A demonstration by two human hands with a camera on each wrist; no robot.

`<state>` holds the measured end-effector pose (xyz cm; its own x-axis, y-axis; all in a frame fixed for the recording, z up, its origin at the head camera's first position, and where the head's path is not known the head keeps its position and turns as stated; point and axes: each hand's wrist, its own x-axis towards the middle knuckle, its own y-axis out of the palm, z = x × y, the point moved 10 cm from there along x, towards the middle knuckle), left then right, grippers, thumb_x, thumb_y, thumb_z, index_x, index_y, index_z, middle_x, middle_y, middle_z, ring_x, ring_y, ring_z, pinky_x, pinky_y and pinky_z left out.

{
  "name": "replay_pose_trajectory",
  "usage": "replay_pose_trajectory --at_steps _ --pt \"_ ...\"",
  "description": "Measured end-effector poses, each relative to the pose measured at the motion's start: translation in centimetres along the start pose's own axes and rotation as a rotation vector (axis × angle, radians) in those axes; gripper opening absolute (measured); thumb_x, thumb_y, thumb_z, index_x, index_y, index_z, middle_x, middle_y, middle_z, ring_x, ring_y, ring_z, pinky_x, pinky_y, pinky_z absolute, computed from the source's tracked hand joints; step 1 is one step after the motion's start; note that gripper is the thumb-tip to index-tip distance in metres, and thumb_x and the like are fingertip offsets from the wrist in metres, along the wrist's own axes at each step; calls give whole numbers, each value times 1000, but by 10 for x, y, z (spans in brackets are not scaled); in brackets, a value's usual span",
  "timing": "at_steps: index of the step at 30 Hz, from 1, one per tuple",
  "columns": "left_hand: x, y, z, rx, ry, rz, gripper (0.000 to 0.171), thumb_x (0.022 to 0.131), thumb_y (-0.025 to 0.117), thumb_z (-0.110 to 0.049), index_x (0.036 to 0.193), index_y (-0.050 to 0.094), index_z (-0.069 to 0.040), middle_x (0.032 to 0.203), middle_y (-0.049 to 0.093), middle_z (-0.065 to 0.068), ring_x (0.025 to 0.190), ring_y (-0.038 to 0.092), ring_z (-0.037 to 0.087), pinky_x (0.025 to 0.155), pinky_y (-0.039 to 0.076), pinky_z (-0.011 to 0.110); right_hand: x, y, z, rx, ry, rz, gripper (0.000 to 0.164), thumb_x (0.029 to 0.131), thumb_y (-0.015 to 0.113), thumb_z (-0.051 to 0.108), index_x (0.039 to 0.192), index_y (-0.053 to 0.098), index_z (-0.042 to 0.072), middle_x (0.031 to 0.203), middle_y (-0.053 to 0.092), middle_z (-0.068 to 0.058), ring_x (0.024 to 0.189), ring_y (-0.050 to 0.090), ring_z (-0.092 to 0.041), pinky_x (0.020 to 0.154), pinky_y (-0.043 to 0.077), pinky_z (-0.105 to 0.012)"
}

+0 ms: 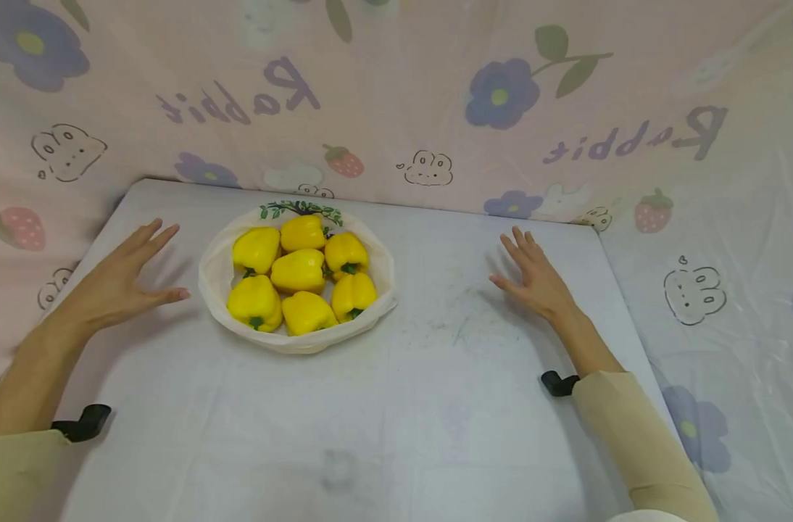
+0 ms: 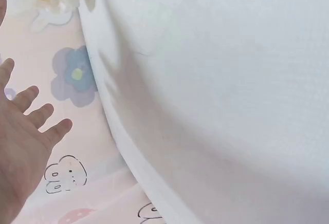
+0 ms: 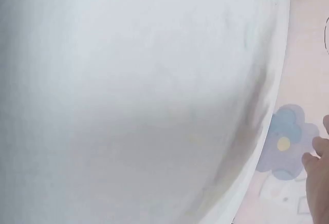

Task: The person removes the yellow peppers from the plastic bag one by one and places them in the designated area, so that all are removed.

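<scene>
Pink sheet with flowers, rabbits, strawberries and mirrored "Rabbit" lettering is hanging behind the table and down along its sides. White cover is lining the tabletop; faint greenish scuffs are showing between the bag and the right hand, and a grey smudge is sitting nearer the person. Black wrist mounts are jutting from both pale sleeves over the table. Bag's near wall and rim are standing between the left hand and the peppers.

Left hand is reaching over the table's left side, fingers spreading, thumb pointing at the bag, grip wide and unloaded. Right hand is holding the same loose, spread pose over the right side. Both are casting shadows on the cover. Yellow peppers are lying between the hands: near the left, well apart from the right. Neither hand is touching them. Left wrist camera is catching a blurred pale shape with a yellow patch in its upper corner; can't tell details there.

White bag is sitting left of centre toward the back edge, mouth gaping, rim turning outward, leafy tree print showing at the far side. It's holding seven peppers, bunching together, some green stems facing the person.
</scene>
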<state>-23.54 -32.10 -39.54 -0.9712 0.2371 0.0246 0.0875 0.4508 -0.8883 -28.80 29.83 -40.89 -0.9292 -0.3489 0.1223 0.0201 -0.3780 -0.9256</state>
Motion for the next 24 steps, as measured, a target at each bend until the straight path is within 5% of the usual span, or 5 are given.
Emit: replay_pose_trajectory --at_steps 10,16,24 --pt "3 -7 -21 -126 36 -26 106 75 88 -30 159 23 -30 167 10 2 147 15 46 108 14 75 6 -16 31 143 -132 -138 76 90 73 36 155 38 18 161 30 -6 148 26 -32 113 28 -61" --pt "9 -5 -31 -171 21 0 104 76 88 -28 158 25 -38 166 12 -7 126 43 58 95 36 73 12 -24 52 193 -214 -215 72 86 78 25 150 46 14 156 40 -5 141 39 -31 112 33 -56" --pt "16 0 -43 -230 16 60 90 81 84 -28 155 34 -34 165 17 -9 130 44 51 96 41 58 24 -27 75 301 -273 -253 73 81 82 11 147 50 10 152 46 -1 140 43 -23 112 39 -45"
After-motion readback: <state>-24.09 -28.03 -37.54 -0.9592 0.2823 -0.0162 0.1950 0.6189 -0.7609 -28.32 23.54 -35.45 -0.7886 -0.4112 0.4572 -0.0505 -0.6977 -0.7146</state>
